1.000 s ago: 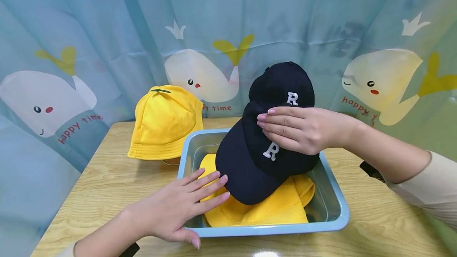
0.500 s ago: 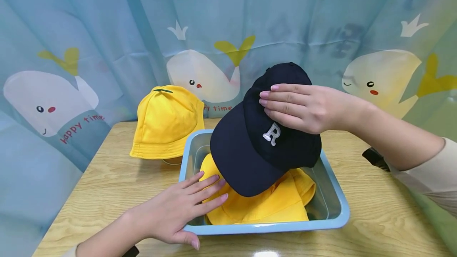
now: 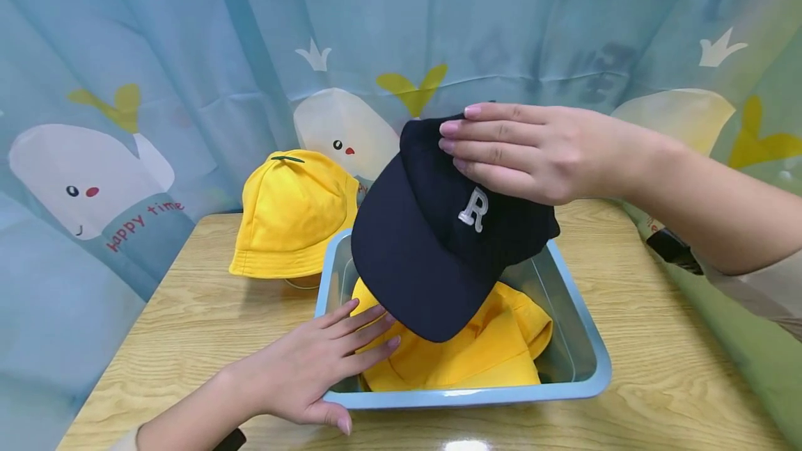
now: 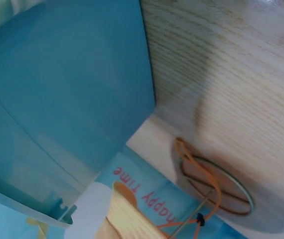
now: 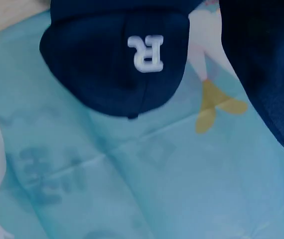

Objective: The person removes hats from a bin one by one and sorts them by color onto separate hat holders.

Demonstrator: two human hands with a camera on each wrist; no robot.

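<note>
In the head view, my right hand point(image 3: 532, 152) holds a navy baseball cap point(image 3: 426, 256) with a white R above a blue plastic bin point(image 3: 476, 397). Its fingers lie straight across the cap's front; the thumb is hidden. A folded yellow hat point(image 3: 476, 360) lies in the bin under the brim. At the bin's near-left corner my left hand point(image 3: 313, 367) is spread over the rim, fingers straight above the yellow cloth. Whether they touch it I cannot tell. The right wrist view shows a second navy cap point(image 5: 117, 64) with an R, mostly hidden in the head view.
A yellow bucket hat point(image 3: 291, 214) stands left of the bin on a wire stand point(image 4: 221, 186), its orange cord point(image 4: 212, 184) hanging down. The wooden table point(image 3: 169, 326) bears everything. A blue whale-print curtain point(image 3: 351, 12) hangs close behind.
My right hand has risen, lifting the front navy cap up and slightly left, away from the bin and over the second cap. The left hand has stayed almost still.
</note>
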